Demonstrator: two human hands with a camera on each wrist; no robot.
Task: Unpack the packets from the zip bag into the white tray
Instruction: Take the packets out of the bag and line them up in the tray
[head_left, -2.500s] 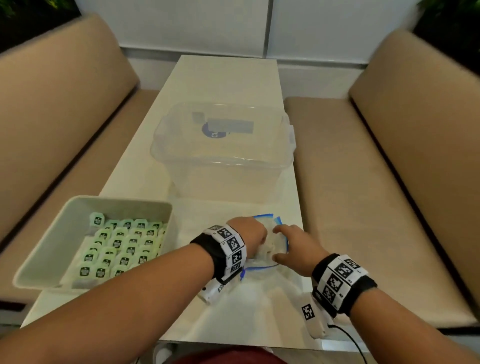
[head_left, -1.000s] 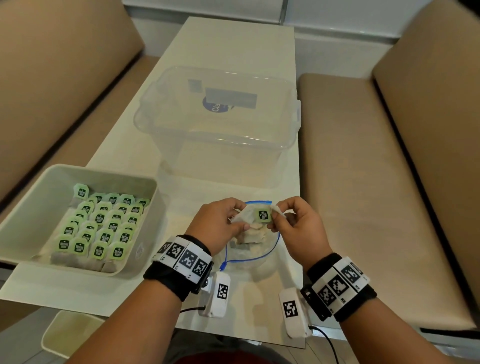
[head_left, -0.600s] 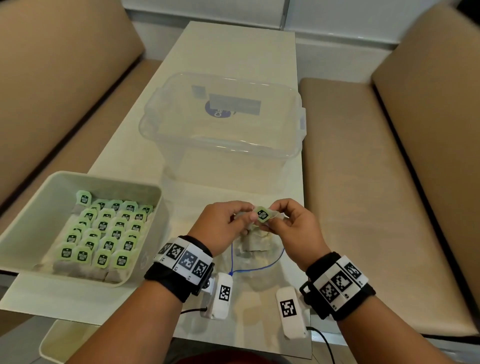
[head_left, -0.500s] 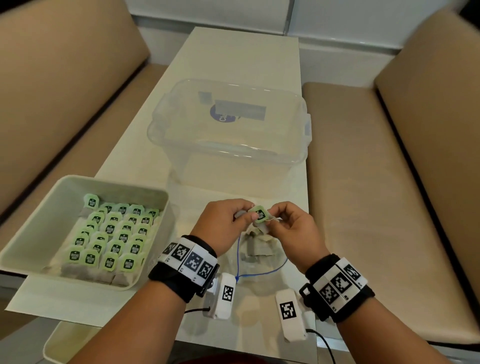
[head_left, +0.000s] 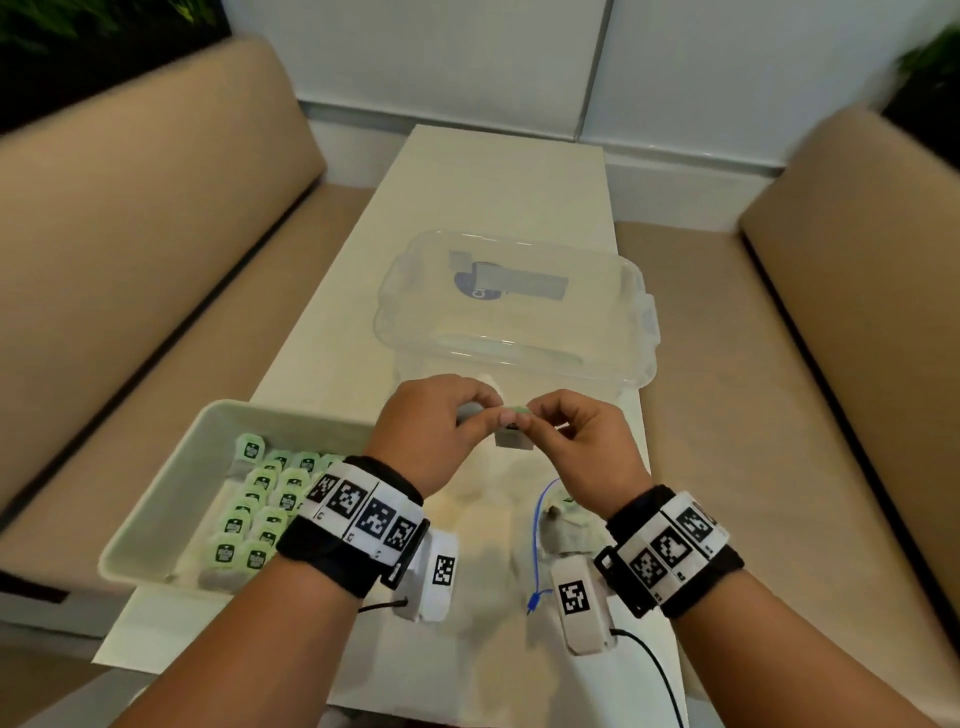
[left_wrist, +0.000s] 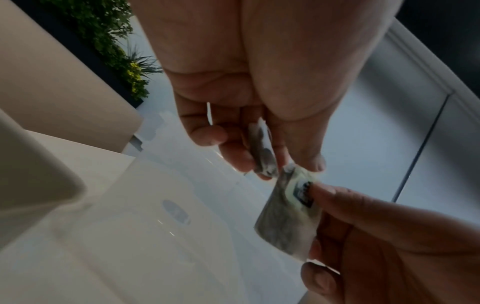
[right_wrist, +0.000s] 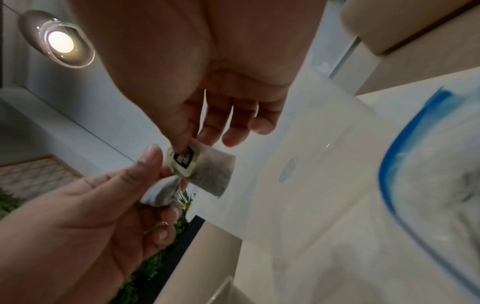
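Two packets (right_wrist: 207, 172) between both hands (right_wrist: 182, 127)

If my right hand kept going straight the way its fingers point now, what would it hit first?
Probably the left hand: the right hand points leftward at it, each pinching a packet, almost touching. Depth is uncertain.

pale green tags with black square print on the packets (head_left: 260, 499) in the white tray (head_left: 156, 512), grey-white packet (right_wrist: 207, 172) with green-and-black tag, clear zip bag (right_wrist: 428, 164) edged blue, black wristbands (head_left: 358, 525) with black-and-white square-code strips, beige sofas (head_left: 130, 234), cream table (head_left: 498, 208)
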